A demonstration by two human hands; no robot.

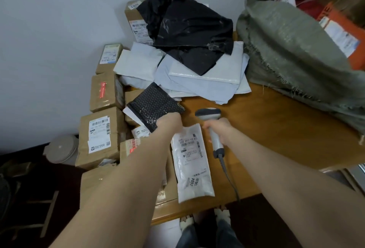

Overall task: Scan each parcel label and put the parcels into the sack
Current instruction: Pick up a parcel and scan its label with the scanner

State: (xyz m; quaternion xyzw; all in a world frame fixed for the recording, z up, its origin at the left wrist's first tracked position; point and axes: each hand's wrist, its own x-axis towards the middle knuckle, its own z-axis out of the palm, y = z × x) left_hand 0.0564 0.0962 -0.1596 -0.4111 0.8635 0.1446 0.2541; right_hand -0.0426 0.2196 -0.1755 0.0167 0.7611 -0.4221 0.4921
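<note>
We look down on a wooden table (276,129) that runs under both our hands. Far beyond our right hand (219,129) and off to its right slumps a grey-green woven sack (286,50), its mouth open, with an orange box (339,30) and other parcels showing inside. Beyond both hands lies a heap of white mailers (197,82) with a crumpled black bag (189,28) on top. To the left of our left hand (169,124), brown boxes (98,135) with printed labels sit stacked by the wall. Between our two forearms, nearer to us than either hand, a white parcel (192,165) lies flat on the table, label up. Our left hand grips the near corner of a black mailer (154,105), which is raised and tilted just beyond that hand; the fingers are hidden beneath it. Our right hand is curled round the handle of a grey scanner (209,115), whose head sits just beyond the hand, its cable (229,174) trailing back toward us
</note>
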